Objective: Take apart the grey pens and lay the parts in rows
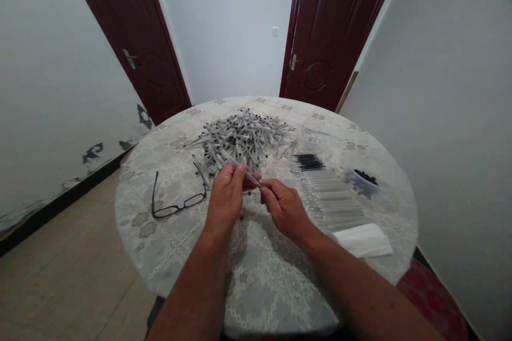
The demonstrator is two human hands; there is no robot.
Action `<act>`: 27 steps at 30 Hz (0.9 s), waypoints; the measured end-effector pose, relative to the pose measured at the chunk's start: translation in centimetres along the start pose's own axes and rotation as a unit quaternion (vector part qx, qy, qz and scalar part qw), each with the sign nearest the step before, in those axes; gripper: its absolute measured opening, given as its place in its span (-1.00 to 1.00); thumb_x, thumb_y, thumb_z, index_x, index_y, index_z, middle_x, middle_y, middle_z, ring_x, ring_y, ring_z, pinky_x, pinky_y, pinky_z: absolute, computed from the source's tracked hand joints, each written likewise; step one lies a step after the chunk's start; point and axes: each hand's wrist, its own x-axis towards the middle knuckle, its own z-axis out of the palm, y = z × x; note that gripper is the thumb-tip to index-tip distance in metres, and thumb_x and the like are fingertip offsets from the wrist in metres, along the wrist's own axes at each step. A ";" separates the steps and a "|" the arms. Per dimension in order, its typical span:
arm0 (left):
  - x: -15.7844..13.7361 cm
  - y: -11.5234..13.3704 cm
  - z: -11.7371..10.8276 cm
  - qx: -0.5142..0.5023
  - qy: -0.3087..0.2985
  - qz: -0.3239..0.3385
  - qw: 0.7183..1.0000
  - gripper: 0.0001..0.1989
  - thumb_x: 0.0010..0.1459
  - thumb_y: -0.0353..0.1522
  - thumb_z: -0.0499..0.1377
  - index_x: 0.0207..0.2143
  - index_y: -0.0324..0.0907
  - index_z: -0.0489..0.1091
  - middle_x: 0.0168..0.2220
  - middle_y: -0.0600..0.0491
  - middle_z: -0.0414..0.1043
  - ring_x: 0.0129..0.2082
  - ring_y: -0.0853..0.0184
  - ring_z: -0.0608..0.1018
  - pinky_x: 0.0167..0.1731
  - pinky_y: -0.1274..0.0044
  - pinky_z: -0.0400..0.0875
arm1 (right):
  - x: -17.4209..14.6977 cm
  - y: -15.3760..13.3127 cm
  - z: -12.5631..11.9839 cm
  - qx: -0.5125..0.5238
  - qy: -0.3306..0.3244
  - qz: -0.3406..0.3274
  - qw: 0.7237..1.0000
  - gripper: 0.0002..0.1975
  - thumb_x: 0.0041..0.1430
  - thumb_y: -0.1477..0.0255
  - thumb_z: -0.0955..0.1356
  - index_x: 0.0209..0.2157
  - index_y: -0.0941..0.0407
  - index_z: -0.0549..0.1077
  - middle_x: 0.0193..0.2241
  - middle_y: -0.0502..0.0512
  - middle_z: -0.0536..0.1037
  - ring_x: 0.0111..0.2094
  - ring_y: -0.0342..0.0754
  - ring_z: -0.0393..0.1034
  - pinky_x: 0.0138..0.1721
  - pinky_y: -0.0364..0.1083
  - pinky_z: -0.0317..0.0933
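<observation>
My left hand (226,192) is closed around a slim, pale pen (252,177), with the thumb along its barrel. At the pen's near right end, the fingertips of my right hand (283,203) pinch together on it; they hide the very tip. Just beyond my hands lies a loose heap of similar pale pens (244,136) with dark ends, pointing every way. To the right of my right hand, clear pens (334,192) lie side by side in a neat row, and the farther ones (308,162) look black.
A round table (272,298) bears a patterned lace-like cover. Black-framed glasses (180,209) lie at the left. On the right are a clear tub (358,185) of small black parts, a folded white tissue (364,241) and clear plastic bags (316,137). Walls and two doors stand beyond.
</observation>
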 end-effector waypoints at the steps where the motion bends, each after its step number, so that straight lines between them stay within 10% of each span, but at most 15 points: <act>1: 0.0 0.0 0.0 -0.016 -0.003 -0.007 1.000 -0.57 0.25 0.01 0.19 -0.32 -0.19 0.41 -0.28 -0.08 0.65 -0.38 0.26 0.64 -0.26 0.39 0.57 | 0.0 0.0 0.1 0.003 -0.001 -0.001 1.000 -0.79 0.45 0.34 0.25 -0.14 0.08 0.50 -0.43 -0.03 0.55 -0.42 -0.13 0.43 -0.32 -0.17 0.22; 17: 0.7 -0.1 -0.4 -0.087 0.044 -0.025 0.995 -0.61 0.24 -0.02 0.20 -0.24 -0.16 0.34 -0.27 -0.05 0.64 -0.39 0.27 0.66 -0.37 0.42 0.60 | 0.7 0.7 -1.0 -0.059 -0.019 -0.053 0.997 -0.75 0.42 0.41 0.25 -0.05 0.09 0.55 -0.13 0.14 0.65 -0.11 -0.03 0.53 -0.01 -0.08 0.30; 24: 0.5 0.1 -0.5 -0.050 0.004 -0.028 0.998 -0.58 0.20 0.01 0.24 -0.23 -0.17 0.39 -0.16 -0.06 0.62 -0.37 0.25 0.67 -0.40 0.42 0.61 | 2.2 4.1 -5.0 -0.092 -0.082 0.108 0.986 -0.94 0.19 0.45 0.37 -0.35 0.12 0.49 -0.53 -0.05 0.51 -0.47 -0.12 0.39 -0.44 -0.19 0.16; 27: 0.3 0.1 -0.4 -0.038 -0.015 -0.031 0.999 -0.58 0.20 0.02 0.23 -0.23 -0.17 0.41 -0.17 -0.04 0.60 -0.38 0.26 0.67 -0.42 0.43 0.61 | 3.5 5.7 -7.0 -0.019 0.021 0.173 0.985 -0.84 0.18 0.36 0.36 -0.26 0.15 0.51 -0.50 0.00 0.55 -0.54 -0.14 0.36 -0.53 -0.20 0.16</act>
